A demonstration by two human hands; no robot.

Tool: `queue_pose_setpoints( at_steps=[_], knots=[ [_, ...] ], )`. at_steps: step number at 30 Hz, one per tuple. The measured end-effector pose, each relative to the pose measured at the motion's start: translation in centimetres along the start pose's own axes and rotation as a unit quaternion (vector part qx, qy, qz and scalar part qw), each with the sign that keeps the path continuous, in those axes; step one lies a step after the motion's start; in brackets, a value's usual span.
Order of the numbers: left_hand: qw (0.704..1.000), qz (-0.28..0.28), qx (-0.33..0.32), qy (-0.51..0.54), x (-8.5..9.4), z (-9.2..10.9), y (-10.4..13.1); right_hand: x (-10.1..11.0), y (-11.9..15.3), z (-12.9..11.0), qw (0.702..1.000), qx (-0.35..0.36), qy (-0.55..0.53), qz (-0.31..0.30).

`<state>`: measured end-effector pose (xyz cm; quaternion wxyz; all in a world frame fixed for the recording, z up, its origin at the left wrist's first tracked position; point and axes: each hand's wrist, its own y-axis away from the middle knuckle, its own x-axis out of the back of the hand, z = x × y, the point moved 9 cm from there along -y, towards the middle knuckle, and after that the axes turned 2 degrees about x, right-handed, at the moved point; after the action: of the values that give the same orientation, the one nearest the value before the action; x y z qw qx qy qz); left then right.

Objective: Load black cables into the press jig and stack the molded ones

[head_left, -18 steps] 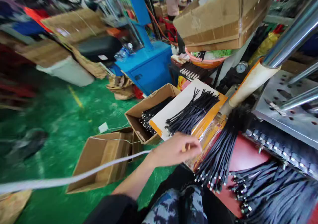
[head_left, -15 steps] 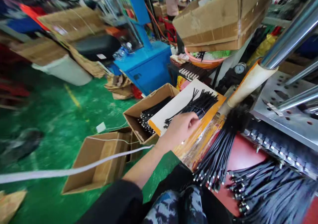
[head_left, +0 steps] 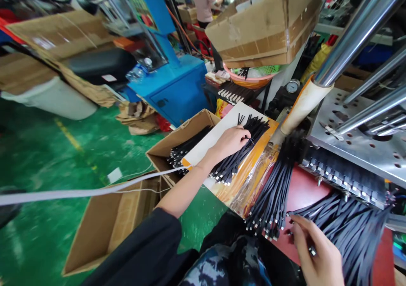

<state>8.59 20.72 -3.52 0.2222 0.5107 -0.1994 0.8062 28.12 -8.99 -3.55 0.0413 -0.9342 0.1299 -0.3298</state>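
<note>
My left hand [head_left: 233,141] rests over a bundle of black cables [head_left: 226,167] on a white and orange board. Its fingers are curled together at the cables' upper part; what they pinch is hidden. At the lower right, my right hand [head_left: 320,252] closes thumb and forefinger on the connector end of a black cable from the fanned pile [head_left: 352,231]. Between the two hands, another bundle of black cables [head_left: 272,193] hangs over the table edge, silver plugs downward.
A metal press [head_left: 358,129] with thick chrome rods stands on the right above the red tabletop [head_left: 306,191]. Left of the board is a cardboard box [head_left: 158,148] of cables, and an open box [head_left: 91,218] sits on the green floor. A white cord [head_left: 95,193] crosses the left side.
My left hand has moved slightly up along the cables on the board, whose plug ends now show. My right hand has come into view at the fanned pile. The view has shifted right.
</note>
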Motion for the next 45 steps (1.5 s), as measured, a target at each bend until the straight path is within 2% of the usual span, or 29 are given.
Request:
queue_pose_setpoints(
  at_steps=[3,5,9,12,16,20,23,25,28,29,30,31,32,33,35,36,37,38,39,40,42,45],
  knots=[
    [1.000,-0.018,-0.023,-0.007,-0.2,0.2,-0.6,-4.6,-5.9,-2.4,0.993,0.074,0.009,-0.096],
    [0.999,-0.026,-0.037,-0.014,-0.3,0.4,-0.8,-6.9,-10.5,-3.3,0.989,0.093,0.009,-0.111],
    [0.998,-0.032,-0.052,-0.026,-0.1,0.6,-1.1,-10.5,-18.7,-3.0,0.995,0.073,0.034,-0.063],
    [0.997,-0.035,-0.065,-0.032,-0.1,0.7,-1.2,-12.9,-21.7,-2.6,0.994,0.070,0.067,-0.045],
    [0.996,-0.041,-0.076,-0.035,-0.6,0.6,-1.5,-14.8,-22.6,-1.8,0.992,0.070,0.096,-0.048],
    [0.997,-0.034,-0.063,-0.036,-0.9,0.3,-1.9,-14.8,-22.3,-1.4,0.990,0.080,0.097,-0.057],
    [0.998,-0.032,-0.051,-0.031,-0.6,0.3,-1.8,-13.2,-21.3,-1.9,0.991,0.094,0.080,-0.055],
    [0.998,-0.022,-0.048,-0.016,0.3,0.8,-1.1,-11.3,-20.0,-2.6,0.991,0.104,0.061,-0.050],
    [0.994,0.019,-0.043,0.101,2.6,2.2,1.3,-7.8,-16.9,-4.3,0.990,0.131,0.027,-0.035],
    [0.985,0.008,-0.041,0.165,2.9,2.8,2.3,-6.7,-15.6,-5.0,0.989,0.147,0.018,-0.029],
    [0.972,-0.032,-0.044,0.229,2.6,3.7,3.4,-5.5,-14.3,-5.7,0.986,0.166,0.012,-0.021],
    [0.951,-0.099,-0.051,0.289,1.6,4.8,4.6,-4.5,-13.0,-6.5,0.982,0.188,0.011,-0.014],
    [0.917,-0.180,-0.062,0.352,0.3,6.3,5.9,-3.7,-11.7,-7.2,0.978,0.209,0.015,-0.009],
    [0.867,-0.265,-0.075,0.416,-1.2,8.0,7.5,-3.0,-10.4,-7.7,0.974,0.227,0.023,-0.003],
    [0.722,-0.414,-0.094,0.546,-3.7,11.6,11.1,-2.0,-8.1,-8.5,0.966,0.256,0.040,0.004],
    [0.641,-0.462,-0.088,0.606,-4.7,13.1,12.7,-1.7,-7.1,-8.7,0.963,0.264,0.045,0.005],
    [0.569,-0.492,-0.069,0.656,-5.6,14.3,14.0,-1.5,-6.1,-8.8,0.962,0.267,0.045,0.007],
    [0.513,-0.505,-0.040,0.693,-6.7,15.3,15.1,-1.3,-5.3,-8.7,0.963,0.265,0.043,0.009],
    [0.477,-0.501,-0.005,0.722,-7.7,15.8,15.9,-1.1,-4.6,-8.4,0.967,0.253,0.037,0.011],
    [0.458,-0.483,0.034,0.745,-8.7,16.1,16.5,-1.0,-4.0,-7.9,0.972,0.232,0.027,0.014],
    [0.461,-0.428,0.106,0.770,-10.3,16.0,17.2,-0.6,-2.9,-6.4,0.987,0.160,-0.004,0.027],
    [0.525,-0.362,0.158,0.754,-10.9,15.1,17.7,-1.0,-1.4,-3.1,0.993,0.009,-0.113,0.022]
  ],
)
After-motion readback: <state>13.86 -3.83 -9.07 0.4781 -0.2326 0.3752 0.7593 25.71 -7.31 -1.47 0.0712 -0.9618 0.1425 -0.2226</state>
